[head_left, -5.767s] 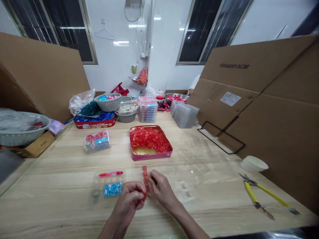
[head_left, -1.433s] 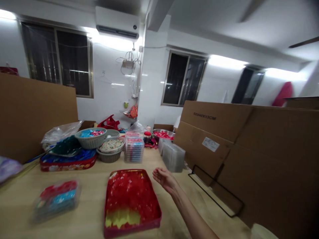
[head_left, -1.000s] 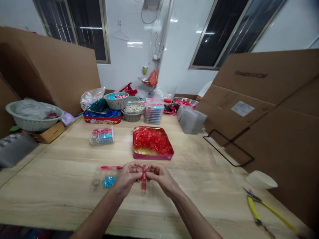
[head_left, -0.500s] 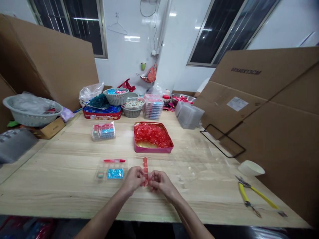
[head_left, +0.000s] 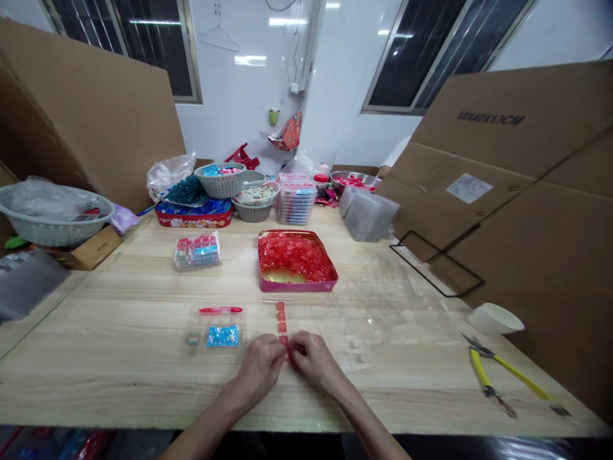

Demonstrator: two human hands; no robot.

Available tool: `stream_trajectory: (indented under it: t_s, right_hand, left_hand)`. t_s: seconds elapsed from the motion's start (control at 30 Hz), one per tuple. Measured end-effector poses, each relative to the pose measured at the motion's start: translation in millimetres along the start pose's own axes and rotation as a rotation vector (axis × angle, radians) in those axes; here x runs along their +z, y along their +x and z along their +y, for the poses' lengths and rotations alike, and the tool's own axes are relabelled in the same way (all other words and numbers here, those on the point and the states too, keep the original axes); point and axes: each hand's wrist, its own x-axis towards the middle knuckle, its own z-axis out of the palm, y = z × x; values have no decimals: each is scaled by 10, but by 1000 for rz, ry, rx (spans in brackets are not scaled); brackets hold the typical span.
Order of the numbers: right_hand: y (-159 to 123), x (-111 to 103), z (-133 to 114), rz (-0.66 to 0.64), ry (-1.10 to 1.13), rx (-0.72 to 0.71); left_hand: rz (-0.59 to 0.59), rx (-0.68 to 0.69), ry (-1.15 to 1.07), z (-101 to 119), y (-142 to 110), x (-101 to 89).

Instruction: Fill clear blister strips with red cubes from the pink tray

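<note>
Over on the right of the table (head_left: 143,383) there's a pair of yellow-handled snips (head_left: 498,377) lying just below a little white bowl (head_left: 495,319), with big cardboard sheets (head_left: 479,191) propped up behind. Left side has a red pen (head_left: 220,310) on a clear tray (head_left: 194,332) holding blue bits, and further back a grey plastic basket (head_left: 220,181) and stacked clear boxes (head_left: 368,216).

The left hand (head_left: 261,366) and right hand (head_left: 316,364) pinched the near end of a row of small red blocks (head_left: 281,317) on the wooden worktop (head_left: 119,364).

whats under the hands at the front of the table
The left hand and right hand sit over the near end of a row of small red cubes on the wooden table. Whatever lies beneath the palms is hidden.
</note>
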Motion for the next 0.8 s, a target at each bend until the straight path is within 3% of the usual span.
stream_trajectory:
  t_s: [0.23,0.37,0.5,0.6,0.7,0.8]
  right_hand:
    - [-146,-7,-44,-9,105,-162]
    - [-156,-20,-10,-25,125,-137]
    - [-52,-137,116,96,118,-94]
    - [44,-194,184,152,61,-158]
    - [97,-176,148,67,31,-216]
    - [93,-128,54,-70,45,-227]
  left_hand:
    - [-7,35,154,-105,-20,120]
    - [-15,4,162,-67,-49,104]
    - [-80,-25,130,34,-168,16]
    - [-179,-37,129,86,-347,-42]
    - [-251,103,285,48,-579,-28]
    - [-104,379,492,-68,-782,33]
